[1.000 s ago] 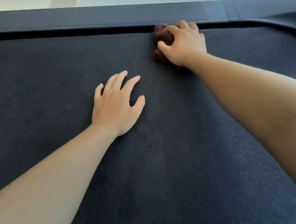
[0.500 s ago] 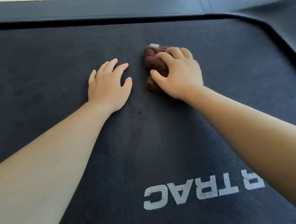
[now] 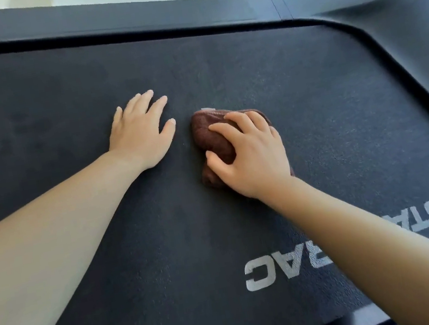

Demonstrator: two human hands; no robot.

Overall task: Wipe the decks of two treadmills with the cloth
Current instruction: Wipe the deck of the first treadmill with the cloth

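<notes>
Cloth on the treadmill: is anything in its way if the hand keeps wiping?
Nothing visible blocks it. The right hand presses the brown cloth onto the belt, which lies bare around it. Only the left hand rests flat on the belt beside the cloth, apart from it.

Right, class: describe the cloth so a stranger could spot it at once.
Start at the dark treadmill belt filling the view. Beyond its white lettering, the right hand presses on a bunched brown cloth. It is the only brown, crumpled thing there.
</notes>
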